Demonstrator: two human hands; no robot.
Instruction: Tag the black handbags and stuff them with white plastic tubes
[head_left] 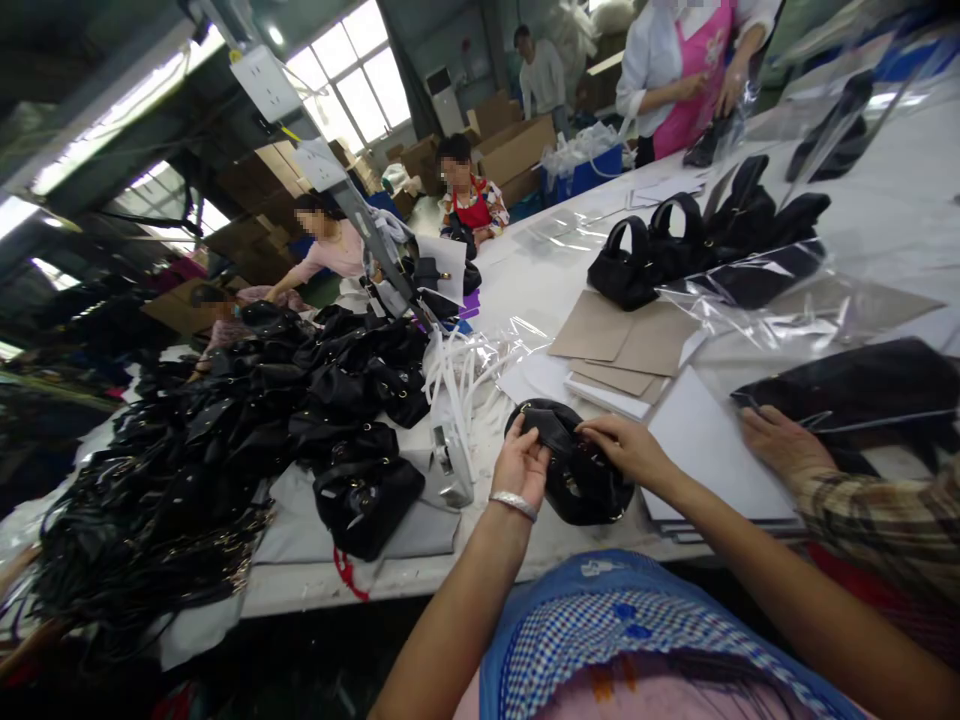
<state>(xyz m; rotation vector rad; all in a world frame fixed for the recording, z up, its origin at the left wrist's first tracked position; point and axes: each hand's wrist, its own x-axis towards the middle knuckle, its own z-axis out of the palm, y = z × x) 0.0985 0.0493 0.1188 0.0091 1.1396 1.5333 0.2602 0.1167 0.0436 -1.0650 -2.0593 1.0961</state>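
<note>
A small black handbag [589, 492] with gold-coloured metal fittings rests on the white table right in front of me. My left hand [523, 465] holds its left side, fingers curled over a black strap or flap. On the opposite side, the fingers of my right hand [616, 445] are pinched at the bag's upper edge; the exact part between them is too small to make out. Just left of my left hand lies a metal tool or dispenser [448, 465], beside a bundle of white strips [454, 385]. Another black handbag [367, 505] with a red tassel stands farther left.
A large heap of black bags [247, 400] covers the left. Brown cardboard sheets [626, 340] and white paper sheets [701, 450] lie to the right. A co-worker's hand [784, 445] touches a wrapped black bag [862, 385]. More bags and clear plastic lie beyond; several people work around the table.
</note>
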